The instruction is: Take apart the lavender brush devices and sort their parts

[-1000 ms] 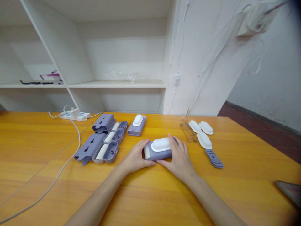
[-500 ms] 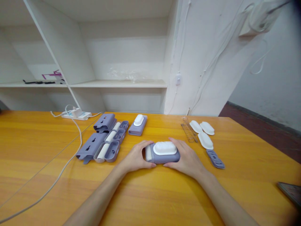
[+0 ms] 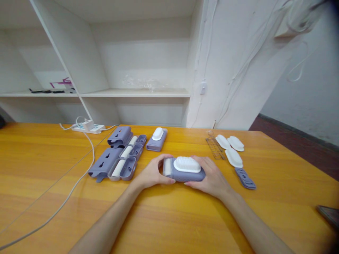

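In the middle of the table lies a purple-grey box (image 3: 189, 176). A white oval brush (image 3: 186, 164), bristles up, sits on top of it. The box's left end has a translucent cover with something white inside. My left hand (image 3: 155, 171) curves around that end, thumb in front and fingers behind. My right hand (image 3: 213, 176) grips the opposite end, its thumb at the front lower edge and its fingers behind the brush. Farther back stands a similar purple-grey box (image 3: 156, 144) with a white oval piece (image 3: 158, 134) on top.
Left of my hands lie purple-grey covers (image 3: 106, 162), white rollers (image 3: 118, 168) and open cases (image 3: 129, 168). To the right are white oval pieces (image 3: 234, 157), wire springs (image 3: 215, 147) and slotted purple-grey plates (image 3: 245, 179). A power strip (image 3: 91, 128) and its cable (image 3: 84, 176) occupy the left side.
The camera view has shifted slightly, so the surroundings appear a little farther right. Both hands remain around the box, almost in the same place.
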Tool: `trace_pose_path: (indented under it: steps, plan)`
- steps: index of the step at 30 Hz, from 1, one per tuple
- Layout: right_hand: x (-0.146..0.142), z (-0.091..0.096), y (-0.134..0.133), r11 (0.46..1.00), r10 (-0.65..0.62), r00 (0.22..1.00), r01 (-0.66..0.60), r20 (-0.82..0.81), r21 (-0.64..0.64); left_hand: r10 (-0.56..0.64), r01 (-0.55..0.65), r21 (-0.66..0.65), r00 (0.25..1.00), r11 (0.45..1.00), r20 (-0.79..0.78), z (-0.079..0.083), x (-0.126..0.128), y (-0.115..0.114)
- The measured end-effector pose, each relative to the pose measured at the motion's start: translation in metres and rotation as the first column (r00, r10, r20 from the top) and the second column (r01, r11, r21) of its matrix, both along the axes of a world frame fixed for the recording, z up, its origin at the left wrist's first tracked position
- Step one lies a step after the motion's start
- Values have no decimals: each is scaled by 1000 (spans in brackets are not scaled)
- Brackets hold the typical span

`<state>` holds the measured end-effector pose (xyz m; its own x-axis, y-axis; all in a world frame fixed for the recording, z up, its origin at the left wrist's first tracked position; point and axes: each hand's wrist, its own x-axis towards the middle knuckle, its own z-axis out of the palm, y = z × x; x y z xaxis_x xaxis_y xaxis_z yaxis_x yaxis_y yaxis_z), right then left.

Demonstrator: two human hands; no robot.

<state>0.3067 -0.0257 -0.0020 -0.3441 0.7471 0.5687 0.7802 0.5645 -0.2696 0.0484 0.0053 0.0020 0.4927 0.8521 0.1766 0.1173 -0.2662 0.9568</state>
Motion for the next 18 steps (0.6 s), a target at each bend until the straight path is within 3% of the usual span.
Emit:
trace_pose_path:
  steps: [2, 4, 6, 8, 13, 18]
  plan:
    - [4, 0, 2, 997, -66, 997, 65, 30, 42, 143, -143, 45, 990, 989, -8, 0, -4, 1]
    - [10, -1, 5, 987, -149, 988, 146, 36, 70, 321, -315, 124, 947, 941, -30, 0, -9, 5]
    - [14, -3, 7, 975, -211, 977, 209, 15, 77, 433, -415, 205, 900, 887, -55, 1, -12, 8]
    - [16, -5, 8, 968, -238, 971, 238, -17, 78, 460, -427, 268, 885, 864, -71, 0, -12, 9]
    - [14, -6, 8, 964, -243, 965, 252, -101, 85, 343, -306, 332, 938, 892, -57, -8, -1, 5]
    - [15, -7, 8, 964, -234, 962, 248, -140, 93, 421, -308, 416, 881, 856, -214, -13, 0, 5]
